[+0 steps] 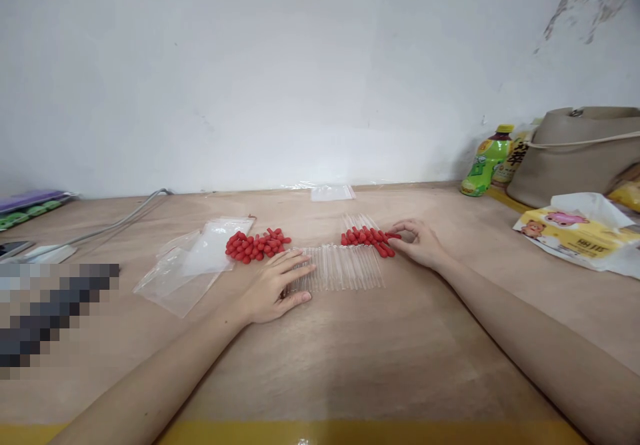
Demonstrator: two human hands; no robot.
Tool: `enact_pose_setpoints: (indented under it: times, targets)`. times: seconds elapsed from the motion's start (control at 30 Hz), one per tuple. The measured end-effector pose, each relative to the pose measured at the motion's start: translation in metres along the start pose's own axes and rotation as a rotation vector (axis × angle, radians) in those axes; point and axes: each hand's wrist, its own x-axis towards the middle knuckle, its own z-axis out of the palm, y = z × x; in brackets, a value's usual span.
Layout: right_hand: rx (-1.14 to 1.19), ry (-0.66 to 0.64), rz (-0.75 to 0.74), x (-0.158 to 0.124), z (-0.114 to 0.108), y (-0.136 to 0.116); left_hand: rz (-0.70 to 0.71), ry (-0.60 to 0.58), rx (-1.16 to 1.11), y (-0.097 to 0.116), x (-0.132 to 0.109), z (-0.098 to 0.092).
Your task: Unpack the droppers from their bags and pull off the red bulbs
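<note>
My left hand [283, 285] lies with its fingers spread over the left end of a row of thin clear tubes [340, 268] on the wooden table. Just beyond its fingers is a pile of small red bulbs [255, 245]. At the right, my right hand [417, 242] pinches a red bulb [394, 236] between thumb and fingers. That bulb is at the right edge of a second red group [365, 235], above the tube row. More clear tubes [360, 220] stick out behind this group.
Clear plastic bags [183, 275] lie left of the red pile, and a small bag [333, 193] lies by the wall. Farther right are a green bottle [486, 162], a beige handbag [575, 158] and a yellow-white packet [575, 232]. A grey cable [120, 222] crosses the left side.
</note>
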Motion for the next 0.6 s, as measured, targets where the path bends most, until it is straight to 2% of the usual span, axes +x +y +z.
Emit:
enact_pose_setpoints:
  times: [0.3, 0.43, 0.6]
  targets:
    - [-0.179, 0.017, -0.115, -0.0010, 0.0046, -0.0009, -0.029, -0.014, -0.024, -0.0008, 0.0018, 0.0000]
    - [-0.156, 0.067, -0.162, -0.0004, 0.0050, -0.0016, -0.037, 0.008, -0.080, -0.0037, 0.0020, 0.0004]
    - [-0.040, 0.148, -0.133, 0.0000, 0.0041, -0.0046, -0.014, 0.023, -0.117, -0.0095, 0.0017, 0.0006]
